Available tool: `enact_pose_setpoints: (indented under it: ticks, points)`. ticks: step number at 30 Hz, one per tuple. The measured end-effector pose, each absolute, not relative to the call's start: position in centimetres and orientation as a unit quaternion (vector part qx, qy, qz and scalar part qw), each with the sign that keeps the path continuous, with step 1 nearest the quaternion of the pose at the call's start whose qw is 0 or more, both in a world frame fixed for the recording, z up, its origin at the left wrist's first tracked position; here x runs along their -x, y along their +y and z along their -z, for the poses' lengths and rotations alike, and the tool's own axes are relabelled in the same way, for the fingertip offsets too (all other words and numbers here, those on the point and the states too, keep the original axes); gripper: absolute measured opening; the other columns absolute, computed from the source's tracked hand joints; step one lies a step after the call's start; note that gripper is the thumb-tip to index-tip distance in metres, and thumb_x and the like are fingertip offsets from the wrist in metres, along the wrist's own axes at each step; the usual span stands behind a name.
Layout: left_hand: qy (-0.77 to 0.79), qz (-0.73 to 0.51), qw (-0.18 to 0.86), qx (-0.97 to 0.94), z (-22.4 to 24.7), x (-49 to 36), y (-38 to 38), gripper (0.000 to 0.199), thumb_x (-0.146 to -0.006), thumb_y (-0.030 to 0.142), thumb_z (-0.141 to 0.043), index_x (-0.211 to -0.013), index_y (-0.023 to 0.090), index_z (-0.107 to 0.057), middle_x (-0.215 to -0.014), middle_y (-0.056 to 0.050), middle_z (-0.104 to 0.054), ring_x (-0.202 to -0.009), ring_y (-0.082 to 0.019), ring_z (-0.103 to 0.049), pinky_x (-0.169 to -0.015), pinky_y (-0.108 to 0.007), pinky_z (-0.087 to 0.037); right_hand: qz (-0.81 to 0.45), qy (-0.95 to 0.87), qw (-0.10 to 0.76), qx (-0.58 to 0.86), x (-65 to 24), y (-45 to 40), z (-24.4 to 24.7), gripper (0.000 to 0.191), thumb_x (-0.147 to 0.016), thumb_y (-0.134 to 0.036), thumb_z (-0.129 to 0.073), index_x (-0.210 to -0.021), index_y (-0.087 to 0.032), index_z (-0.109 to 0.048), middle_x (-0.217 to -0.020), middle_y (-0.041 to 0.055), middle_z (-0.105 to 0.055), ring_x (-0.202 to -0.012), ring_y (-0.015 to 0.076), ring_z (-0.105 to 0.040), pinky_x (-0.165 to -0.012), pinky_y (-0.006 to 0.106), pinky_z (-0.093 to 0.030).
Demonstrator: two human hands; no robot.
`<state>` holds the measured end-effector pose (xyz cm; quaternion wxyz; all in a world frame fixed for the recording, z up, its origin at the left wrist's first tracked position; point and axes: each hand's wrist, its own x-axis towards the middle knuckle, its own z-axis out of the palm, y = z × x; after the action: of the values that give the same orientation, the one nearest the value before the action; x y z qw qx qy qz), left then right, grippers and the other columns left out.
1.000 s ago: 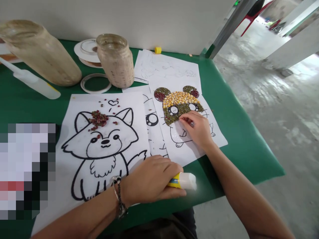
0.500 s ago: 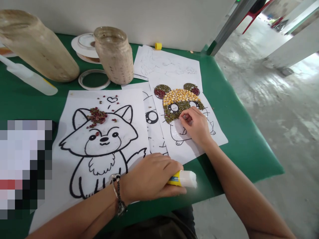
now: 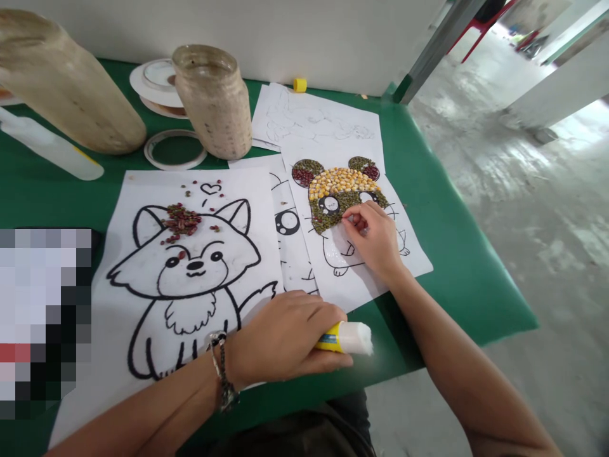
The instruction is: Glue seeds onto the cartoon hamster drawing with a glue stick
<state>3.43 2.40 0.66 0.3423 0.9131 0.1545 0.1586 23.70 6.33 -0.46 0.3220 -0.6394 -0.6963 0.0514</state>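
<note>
My left hand [image 3: 285, 336] is wrapped round an uncapped glue stick [image 3: 356, 338], its white end pointing right. Over a hamster-like drawing [image 3: 349, 298], my right hand [image 3: 375, 241] has thumb and forefinger pinched together at the face, beside the green beans [image 3: 328, 222]. Whatever sits between those fingertips is too small to make out. Yellow corn kernels [image 3: 340, 181] cover the top of the head, with green and red beans in the ears. On the left lies a fox drawing [image 3: 190, 273] with a loose pile of red and green beans [image 3: 183, 220] on its forehead.
Behind the sheets stand a cloudy jar [image 3: 214, 105] and a larger tilted container [image 3: 80, 89]. A tape roll [image 3: 151, 152], a white spool [image 3: 143, 82], a white bottle [image 3: 57, 149] and a yellow cap [image 3: 299, 85] lie on the green table [image 3: 476, 273], below the wall.
The view has shifted slightly, so the table things appear a little further left. Both hands keep nearly the same pose, the right fingertips still at the hamster's face.
</note>
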Motion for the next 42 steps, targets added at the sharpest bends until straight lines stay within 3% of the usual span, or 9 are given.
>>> enact_pose_setpoints:
  ticks: [21,29,34,39,42]
  points:
    - [0.178,-0.145,0.374,-0.899,-0.7,-3.5,2.4,0.037,-0.086,0.050,-0.034,-0.087,0.017,-0.050,-0.075,-0.004,-0.061,-0.064,-0.018,-0.054,-0.058,-0.028,-0.038,-0.056,-0.692,0.325,0.643,-24.1,6.3,0.3,0.014,-0.070,-0.007,-0.049,-0.073,-0.019,-0.056,-0.065,-0.0015,-0.051,-0.055,0.0092,-0.044,-0.056,0.024,-0.038]
    - [0.239,-0.183,0.624,-0.721,-1.3,-2.8,2.8,0.014,-0.084,0.033,-0.038,-0.084,0.019,-0.041,-0.068,0.003,-0.047,-0.058,-0.011,-0.044,-0.054,-0.023,-0.037,-0.096,-0.693,0.364,0.615,-23.6,5.0,-1.1,0.012,-0.081,-0.014,-0.041,-0.078,-0.018,-0.053,-0.066,-0.0010,-0.057,-0.053,0.0082,-0.051,-0.054,0.022,-0.041]
    - [0.226,-0.181,0.663,-0.690,-1.1,-2.9,2.6,0.014,-0.084,0.033,-0.041,-0.083,0.020,-0.039,-0.069,0.003,-0.045,-0.060,-0.011,-0.043,-0.055,-0.023,-0.037,-0.156,-0.701,0.351,0.601,-22.9,3.7,-2.1,0.015,-0.086,-0.018,-0.034,-0.078,-0.019,-0.046,-0.061,-0.0033,-0.056,-0.045,0.0054,-0.051,-0.051,0.019,-0.041]
    - [0.219,-0.178,0.666,-0.691,-1.4,-2.8,2.8,0.017,-0.080,0.032,-0.044,-0.072,0.019,-0.037,-0.061,0.004,-0.040,-0.053,-0.009,-0.037,-0.049,-0.022,-0.033,-0.194,-0.700,0.337,0.599,-22.5,3.7,-2.2,0.029,-0.089,-0.025,-0.029,-0.062,-0.019,-0.039,-0.052,-0.0035,-0.053,-0.041,0.0052,-0.046,-0.049,0.019,-0.037]
    - [0.175,-0.194,0.693,-0.672,-1.8,-2.6,3.0,0.017,-0.074,0.031,-0.047,-0.067,0.018,-0.038,-0.057,0.005,-0.036,-0.048,-0.008,-0.033,-0.044,-0.021,-0.029,-0.192,-0.725,0.304,0.588,-21.7,4.1,-2.5,0.037,-0.087,-0.030,-0.036,-0.051,-0.019,-0.036,-0.044,-0.0040,-0.046,-0.040,0.0059,-0.041,-0.046,0.020,-0.033]
